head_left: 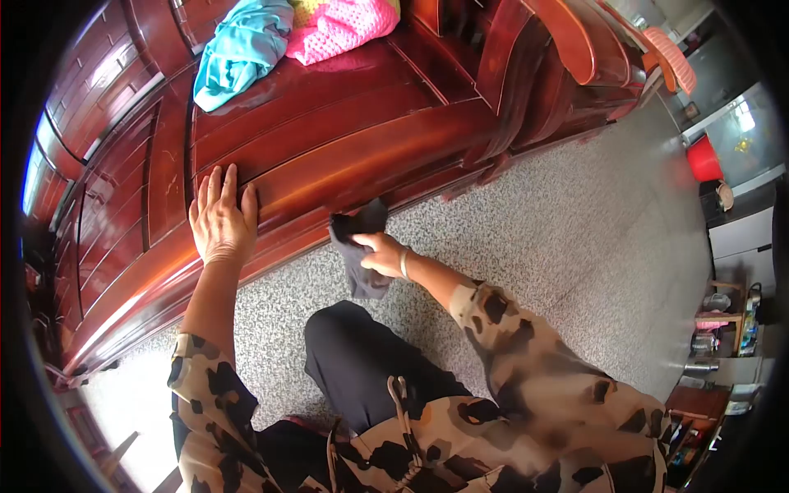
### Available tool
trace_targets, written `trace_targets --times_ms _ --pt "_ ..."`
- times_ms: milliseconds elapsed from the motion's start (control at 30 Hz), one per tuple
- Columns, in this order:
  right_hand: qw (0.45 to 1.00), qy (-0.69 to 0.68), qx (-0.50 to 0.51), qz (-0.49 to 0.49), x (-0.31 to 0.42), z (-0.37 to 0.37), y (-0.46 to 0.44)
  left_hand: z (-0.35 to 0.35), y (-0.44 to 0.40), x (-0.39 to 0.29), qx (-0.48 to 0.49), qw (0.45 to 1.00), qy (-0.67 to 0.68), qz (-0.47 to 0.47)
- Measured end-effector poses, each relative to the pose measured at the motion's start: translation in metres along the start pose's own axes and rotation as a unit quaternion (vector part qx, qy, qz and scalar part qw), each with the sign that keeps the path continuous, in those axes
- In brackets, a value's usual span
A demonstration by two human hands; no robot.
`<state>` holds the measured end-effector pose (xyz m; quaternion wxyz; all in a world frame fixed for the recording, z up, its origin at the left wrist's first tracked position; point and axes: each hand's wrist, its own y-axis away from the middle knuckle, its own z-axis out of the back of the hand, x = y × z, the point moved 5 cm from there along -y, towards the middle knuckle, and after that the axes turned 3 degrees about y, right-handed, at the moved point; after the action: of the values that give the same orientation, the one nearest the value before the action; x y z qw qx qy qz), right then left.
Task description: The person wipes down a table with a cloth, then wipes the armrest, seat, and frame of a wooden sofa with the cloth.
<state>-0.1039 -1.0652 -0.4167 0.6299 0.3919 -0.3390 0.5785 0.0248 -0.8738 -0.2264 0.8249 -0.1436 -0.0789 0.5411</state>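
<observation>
My left hand lies flat on the front edge of a glossy reddish-brown wooden bench, its fingers stretched out over the seat boards. In my right hand is a dark grey cloth, gripped near its middle. The cloth hangs in folds beside the bench's lower front rail, and part of it reaches up against the wood. Some of the right fingers are hidden behind the fabric.
A crumpled turquoise cloth and a pink textured cloth lie on the seat. A curved wooden armrest rises at the right end. Speckled grey floor stretches rightward, with a red container and shelves beyond.
</observation>
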Motion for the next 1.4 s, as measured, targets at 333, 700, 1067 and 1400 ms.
trace_targets --times_ms 333,700,1067,1400 --pt "0.923 0.228 -0.264 0.166 0.136 0.252 0.060 0.008 0.003 -0.001 -0.026 0.999 0.018 0.005" --pt "0.768 0.631 -0.058 -0.098 0.106 0.269 -0.111 0.044 0.093 0.034 -0.018 0.952 0.288 -0.104" --pt "0.858 0.396 -0.259 0.200 0.140 0.128 0.021 0.066 0.286 0.114 0.422 0.827 0.339 0.149" --pt "0.900 0.229 -0.003 0.370 0.256 -0.188 -0.032 0.069 0.274 0.117 0.358 0.861 0.349 0.091"
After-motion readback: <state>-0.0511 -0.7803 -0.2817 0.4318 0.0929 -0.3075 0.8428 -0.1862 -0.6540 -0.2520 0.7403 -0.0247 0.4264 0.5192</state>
